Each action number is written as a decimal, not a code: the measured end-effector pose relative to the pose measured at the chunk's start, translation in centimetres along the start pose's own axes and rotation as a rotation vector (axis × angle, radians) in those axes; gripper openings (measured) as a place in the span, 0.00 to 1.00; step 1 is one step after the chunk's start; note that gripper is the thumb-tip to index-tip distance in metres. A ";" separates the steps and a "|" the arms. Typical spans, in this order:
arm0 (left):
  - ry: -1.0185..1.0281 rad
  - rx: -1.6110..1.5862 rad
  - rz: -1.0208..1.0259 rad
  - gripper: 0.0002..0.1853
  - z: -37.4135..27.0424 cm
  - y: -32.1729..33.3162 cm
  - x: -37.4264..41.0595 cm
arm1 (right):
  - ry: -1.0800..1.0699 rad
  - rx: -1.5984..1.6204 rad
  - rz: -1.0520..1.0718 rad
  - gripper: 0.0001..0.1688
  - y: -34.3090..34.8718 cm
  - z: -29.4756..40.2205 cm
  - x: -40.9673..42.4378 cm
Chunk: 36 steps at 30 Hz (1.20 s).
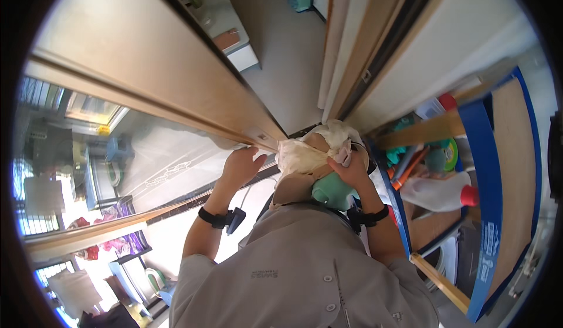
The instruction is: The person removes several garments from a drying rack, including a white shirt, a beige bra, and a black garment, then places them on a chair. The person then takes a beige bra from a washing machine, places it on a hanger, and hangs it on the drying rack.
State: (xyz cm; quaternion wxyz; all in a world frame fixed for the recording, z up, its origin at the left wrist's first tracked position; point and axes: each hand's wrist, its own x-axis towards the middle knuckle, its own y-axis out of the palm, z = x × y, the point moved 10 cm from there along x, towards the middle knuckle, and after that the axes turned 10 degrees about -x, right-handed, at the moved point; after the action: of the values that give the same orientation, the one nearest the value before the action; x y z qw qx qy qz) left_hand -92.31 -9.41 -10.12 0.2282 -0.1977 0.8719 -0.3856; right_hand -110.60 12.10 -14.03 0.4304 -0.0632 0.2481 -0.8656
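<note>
My right hand [350, 169] grips a bunched-up bundle of light fabric and a plastic bag [301, 154], held in front of my waist. A green piece [332, 191] hangs below that hand; whether it is cloth or plastic I cannot tell. Off to the left, my left hand [243, 165] is at the edge of a sliding door [262, 137], beside its small recessed catch. The fingers are slightly bent, the thumb stands apart, and nothing shows in the hand. Both wrists wear black straps with small devices.
A blue-edged shelf rack [484, 187] stands close on my right, holding a white bottle with a red cap [435, 192], a roll of green tape [451, 154] and orange-handled tools. Past the doorway is a white table [244, 57]. The door frame [374, 51] rises ahead on the right.
</note>
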 end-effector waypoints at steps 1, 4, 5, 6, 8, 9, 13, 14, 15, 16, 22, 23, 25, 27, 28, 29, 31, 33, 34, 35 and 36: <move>-0.141 -0.033 -0.012 0.17 2.8 -0.5 -0.3 | -0.029 0.006 0.008 0.17 0.4 0.8 1.2; -0.260 -0.200 0.004 0.21 6.2 -1.0 -1.7 | -0.076 -0.045 0.055 0.17 1.9 3.5 4.9; -0.300 -0.254 0.041 0.20 7.4 -0.8 -2.1 | -0.125 -0.052 0.062 0.17 2.4 4.9 6.1; -0.351 -0.344 0.069 0.20 7.8 -1.2 -2.6 | -0.171 -0.059 0.065 0.16 2.9 6.1 7.2; -0.333 -0.446 0.089 0.16 8.6 -2.0 -3.5 | -0.220 -0.080 0.100 0.17 4.1 8.1 9.6; -0.323 -0.507 0.082 0.14 11.1 -0.7 -4.2 | -0.218 -0.097 0.142 0.17 5.3 8.2 10.7; -0.233 -0.714 -0.079 0.06 12.5 -2.7 -6.0 | -0.271 -0.068 0.277 0.20 9.9 11.0 15.0; -0.297 -0.767 -0.060 0.05 13.1 -2.7 -6.4 | -0.310 -0.054 0.305 0.20 11.2 12.0 16.0; -0.308 -0.835 -0.102 0.06 14.1 -2.8 -7.0 | -0.338 -0.044 0.340 0.20 12.7 12.8 16.7; -0.266 -0.753 -0.150 0.06 14.8 -3.8 -7.4 | -0.366 -0.034 0.377 0.20 14.2 13.6 17.3; -0.291 -0.639 -0.541 0.08 20.6 -5.4 -11.8 | -0.638 -0.092 0.610 0.17 23.3 18.3 20.9; -0.353 -0.655 -0.587 0.08 20.9 -5.7 -12.7 | -0.642 -0.091 0.651 0.17 24.5 18.6 21.6; -0.490 -0.682 -0.686 0.08 21.5 -5.8 -14.7 | -0.650 -0.093 0.750 0.15 27.3 19.5 23.1; -0.646 -0.709 -0.813 0.08 21.4 -5.0 -17.7 | -0.642 -0.045 0.866 0.16 29.6 21.5 23.8; -0.712 -0.720 -0.870 0.08 21.3 -4.5 -18.5 | -0.632 -0.023 0.911 0.17 30.4 22.3 24.6; -0.775 -0.729 -0.925 0.08 21.0 -4.0 -19.4 | -0.669 -0.074 0.950 0.14 32.3 21.3 25.8; -0.879 -0.744 -1.012 0.08 21.0 -3.0 -20.4 | -0.714 -0.081 0.963 0.14 33.6 22.2 27.8; -0.986 -0.757 -1.117 0.08 19.8 -1.9 -21.4 | -0.753 -0.089 1.003 0.16 35.2 23.1 29.8; -1.034 -0.756 -1.161 0.08 19.4 -1.8 -21.6 | -0.752 -0.106 1.034 0.17 35.8 23.6 31.0; -1.079 -0.757 -1.208 0.08 19.1 -1.9 -21.5 | -0.749 -0.123 1.062 0.18 36.3 24.1 32.3; -1.116 -0.756 -1.248 0.08 18.4 -2.0 -21.4 | -0.799 -0.073 1.047 0.19 36.2 25.4 33.5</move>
State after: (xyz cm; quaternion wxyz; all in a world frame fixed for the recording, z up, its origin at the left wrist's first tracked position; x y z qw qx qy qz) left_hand -64.39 -10.24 -14.38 0.2869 -0.8514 0.4385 0.0232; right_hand -97.37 -41.80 -12.94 0.8509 -0.2654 0.0965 -0.4429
